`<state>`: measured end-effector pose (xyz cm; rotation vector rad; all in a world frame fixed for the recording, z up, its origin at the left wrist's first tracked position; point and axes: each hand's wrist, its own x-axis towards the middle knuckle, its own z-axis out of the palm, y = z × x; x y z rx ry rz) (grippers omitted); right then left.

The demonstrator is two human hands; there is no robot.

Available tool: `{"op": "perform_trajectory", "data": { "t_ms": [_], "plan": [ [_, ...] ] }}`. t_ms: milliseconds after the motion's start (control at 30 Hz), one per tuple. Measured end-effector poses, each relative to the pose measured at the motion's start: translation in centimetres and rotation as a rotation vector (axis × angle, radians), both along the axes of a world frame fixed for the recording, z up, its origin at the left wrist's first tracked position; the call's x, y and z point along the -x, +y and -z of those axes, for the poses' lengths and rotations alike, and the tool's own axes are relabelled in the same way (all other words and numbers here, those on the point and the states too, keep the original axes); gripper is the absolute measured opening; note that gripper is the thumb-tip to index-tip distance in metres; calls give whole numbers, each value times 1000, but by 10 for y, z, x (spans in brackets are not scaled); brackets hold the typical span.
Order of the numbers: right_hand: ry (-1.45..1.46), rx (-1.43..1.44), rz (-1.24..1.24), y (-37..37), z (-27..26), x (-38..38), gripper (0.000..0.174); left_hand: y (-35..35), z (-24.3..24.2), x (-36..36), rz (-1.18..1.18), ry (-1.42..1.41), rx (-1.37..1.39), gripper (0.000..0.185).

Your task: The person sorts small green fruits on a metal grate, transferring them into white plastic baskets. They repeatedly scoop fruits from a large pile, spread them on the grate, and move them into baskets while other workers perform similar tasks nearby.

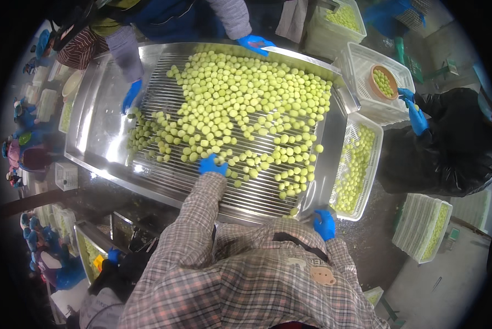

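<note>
Many small round green fruits (233,86) lie over the metal bars of a stainless-steel sorting table (102,123) before me. My left hand (213,165), in a blue glove, reaches over the bars at the near edge of the fruit. Its fingertips meet a few pieces; whether one is held is hidden. My right hand (325,225), also gloved in blue, is by the table's near right corner. Its fingers are bent beside the metal edge, and I cannot tell if they grip it. A white plastic basket (380,144) of the same fruit sits against the table's right end.
Opposite me, a co-worker's gloved hands (255,43) are at the table's far edge and left part. To the right, another person holds a brown bowl (372,82) of fruit over a white crate (352,61). Stacked trays (414,226) stand on the floor at right.
</note>
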<state>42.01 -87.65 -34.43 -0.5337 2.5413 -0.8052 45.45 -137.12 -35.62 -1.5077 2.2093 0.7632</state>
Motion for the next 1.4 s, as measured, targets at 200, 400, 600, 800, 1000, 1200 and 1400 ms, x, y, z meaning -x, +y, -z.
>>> {"op": "perform_trajectory", "data": {
  "t_ms": [200, 400, 600, 800, 1000, 1200, 1400],
  "plan": [
    [-77, -76, 27, -39, -10, -19, 32, 27, 64, -14, 284, 451, -300, 62],
    [-133, -73, 42, -55, -13, -27, 37, -39, 76, -36, -110, 694, -289, 50],
    [-189, -115, -12, -61, 10, -37, 40, -160, 106, -110, -119, 662, 200, 27],
    [-243, -92, -20, -72, 22, -39, 38, -274, 150, -215, -755, 876, 255, 23],
    [-194, -190, 58, -94, -6, -43, 35, -268, 111, -160, -1087, 744, 243, 34],
    [-191, -166, 119, -134, -10, -53, 33, -252, 195, -170, -724, 703, 195, 32],
    [-77, -100, 135, -113, -15, -51, 30, -86, 87, -63, 302, 954, 183, 25]
  ]
}}
